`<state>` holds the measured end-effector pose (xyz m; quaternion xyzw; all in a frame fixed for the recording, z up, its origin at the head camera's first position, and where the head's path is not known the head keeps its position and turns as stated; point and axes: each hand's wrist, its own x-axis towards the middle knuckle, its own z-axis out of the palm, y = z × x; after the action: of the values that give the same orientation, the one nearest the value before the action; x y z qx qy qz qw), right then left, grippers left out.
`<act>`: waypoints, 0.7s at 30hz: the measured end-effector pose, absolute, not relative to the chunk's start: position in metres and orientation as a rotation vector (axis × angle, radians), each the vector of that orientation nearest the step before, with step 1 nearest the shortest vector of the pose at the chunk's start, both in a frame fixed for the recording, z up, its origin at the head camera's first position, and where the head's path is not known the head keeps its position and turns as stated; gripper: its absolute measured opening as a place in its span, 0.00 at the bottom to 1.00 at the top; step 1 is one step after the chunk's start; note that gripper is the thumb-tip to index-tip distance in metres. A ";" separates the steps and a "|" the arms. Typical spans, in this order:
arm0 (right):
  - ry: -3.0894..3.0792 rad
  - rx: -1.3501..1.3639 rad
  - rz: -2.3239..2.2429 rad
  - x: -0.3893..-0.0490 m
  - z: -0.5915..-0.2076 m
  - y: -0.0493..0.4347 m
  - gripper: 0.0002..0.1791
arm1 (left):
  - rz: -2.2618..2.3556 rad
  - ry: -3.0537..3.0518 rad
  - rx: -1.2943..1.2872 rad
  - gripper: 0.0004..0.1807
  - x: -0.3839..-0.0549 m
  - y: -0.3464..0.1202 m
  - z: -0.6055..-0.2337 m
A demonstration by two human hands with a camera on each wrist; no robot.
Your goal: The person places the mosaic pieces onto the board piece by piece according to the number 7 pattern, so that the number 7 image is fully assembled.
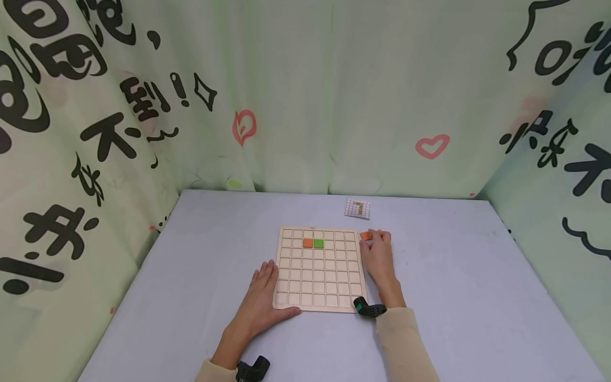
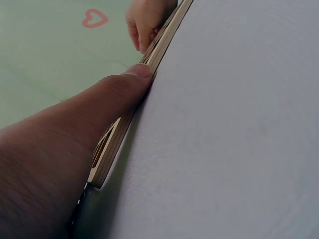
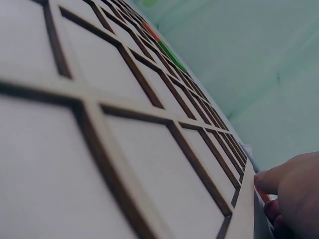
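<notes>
A square wooden grid board [image 1: 319,288] lies on the table. In its upper rows an orange square tile [image 1: 307,243] and a green square tile [image 1: 318,244] sit side by side, each in a cell. My left hand [image 1: 261,300] rests against the board's left edge with straight fingers, its thumb [image 2: 114,97] along the front edge. Just off the board's upper right edge, my right hand [image 1: 380,259] pinches another orange tile [image 1: 365,235] between thumb and fingers. The right wrist view shows that hand [image 3: 299,191] beside the board's rim, the tile mostly hidden.
Behind the board, toward the back edge, lies a small gridded card [image 1: 357,208] with a few coloured squares. A pale cloth covers the table [image 1: 458,276]. Printed curtains [image 1: 296,95] hang behind and at both sides.
</notes>
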<state>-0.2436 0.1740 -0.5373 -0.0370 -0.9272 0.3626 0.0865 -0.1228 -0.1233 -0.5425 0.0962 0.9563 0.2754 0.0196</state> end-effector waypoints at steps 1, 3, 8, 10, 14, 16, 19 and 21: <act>-2.771 -0.097 1.065 -0.244 -0.538 0.174 0.26 | 0.854 2.968 0.298 0.65 -0.123 -0.123 -0.542; -2.779 -0.065 1.038 -0.245 -0.539 0.174 0.25 | 0.856 2.968 0.297 0.65 -0.123 -0.123 -0.543; -2.774 -0.015 0.999 -0.245 -0.540 0.174 0.20 | 0.854 2.971 0.295 0.65 -0.123 -0.123 -0.543; -2.766 -0.027 1.014 -0.245 -0.540 0.174 0.18 | 0.846 2.972 0.293 0.65 -0.123 -0.123 -0.544; -2.758 -0.059 1.045 -0.244 -0.539 0.173 0.15 | 0.845 2.971 0.286 0.65 -0.123 -0.122 -0.544; -2.763 -0.066 1.047 -0.245 -0.540 0.173 0.14 | 0.850 2.968 0.285 0.65 -0.123 -0.122 -0.543; -2.790 -0.052 1.023 -0.246 -0.540 0.173 0.18 | 0.855 2.967 0.285 0.65 -0.124 -0.122 -0.543; -2.822 -0.028 0.980 -0.247 -0.540 0.174 0.22 | 0.857 2.964 0.286 0.65 -0.124 -0.122 -0.543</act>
<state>-0.2473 0.1744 -0.5399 -0.0094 -0.9418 0.3272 0.0771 -0.1237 -0.1222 -0.5429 0.0921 0.9564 0.2764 0.0218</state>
